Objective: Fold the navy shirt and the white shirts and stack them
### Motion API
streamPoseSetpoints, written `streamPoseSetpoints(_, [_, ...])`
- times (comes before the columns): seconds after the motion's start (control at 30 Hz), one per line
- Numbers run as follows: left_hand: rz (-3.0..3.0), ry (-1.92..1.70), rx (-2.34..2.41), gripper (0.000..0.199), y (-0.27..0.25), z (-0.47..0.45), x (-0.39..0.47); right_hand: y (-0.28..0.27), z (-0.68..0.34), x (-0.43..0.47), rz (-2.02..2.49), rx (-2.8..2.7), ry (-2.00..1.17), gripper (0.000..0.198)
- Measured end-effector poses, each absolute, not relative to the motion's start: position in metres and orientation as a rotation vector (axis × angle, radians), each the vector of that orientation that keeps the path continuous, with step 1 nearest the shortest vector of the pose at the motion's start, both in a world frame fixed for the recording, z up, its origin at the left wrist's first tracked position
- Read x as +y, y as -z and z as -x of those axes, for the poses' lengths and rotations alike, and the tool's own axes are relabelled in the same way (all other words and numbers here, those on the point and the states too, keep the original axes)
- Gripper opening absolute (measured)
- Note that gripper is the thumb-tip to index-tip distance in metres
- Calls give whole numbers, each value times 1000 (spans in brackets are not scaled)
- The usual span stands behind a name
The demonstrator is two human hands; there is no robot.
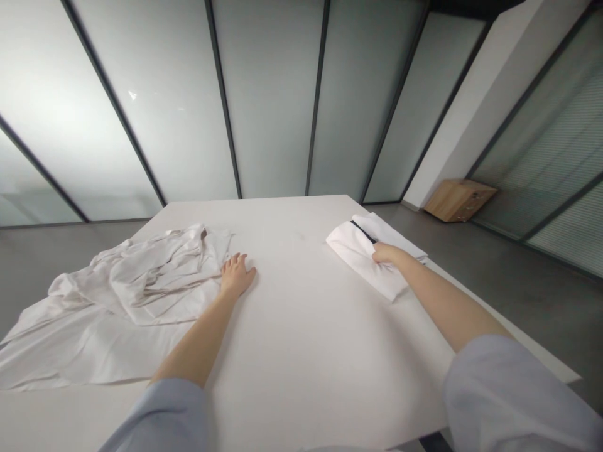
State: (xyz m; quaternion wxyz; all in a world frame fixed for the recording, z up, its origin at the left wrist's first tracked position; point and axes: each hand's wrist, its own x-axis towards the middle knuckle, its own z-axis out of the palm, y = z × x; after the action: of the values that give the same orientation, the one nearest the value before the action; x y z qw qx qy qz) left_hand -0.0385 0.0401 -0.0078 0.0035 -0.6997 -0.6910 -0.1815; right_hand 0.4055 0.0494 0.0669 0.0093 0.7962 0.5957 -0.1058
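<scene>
My left hand (237,275) rests with fingers spread at the right edge of a rumpled heap of white cloth (155,276), which covers the left side of the table. Over at the right, my right hand (387,253) grips a folded white garment (360,257) with a dark strip along one fold. The thumb lies on top, and the other fingers are hidden beneath the fabric. This folded piece sits near the right edge of the table, partly over another white folded layer (389,231).
The white table (292,351) stretches away from me, its right edge running close by my right forearm. Frosted glass panels (273,94) with dark frames stand behind it. A wooden cabinet (452,199) is on the grey floor at the back right.
</scene>
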Motion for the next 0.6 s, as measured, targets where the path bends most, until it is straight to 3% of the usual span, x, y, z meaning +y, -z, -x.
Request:
streamPoseSetpoints(0.23, [2199, 583, -2141, 52, 9, 39, 41, -74, -395, 17, -2608, 1774, -175, 37])
streamPoseSetpoints(0.6, [2172, 586, -2142, 58, 9, 37, 42, -122, -460, 40, -2996, 1606, -331, 60])
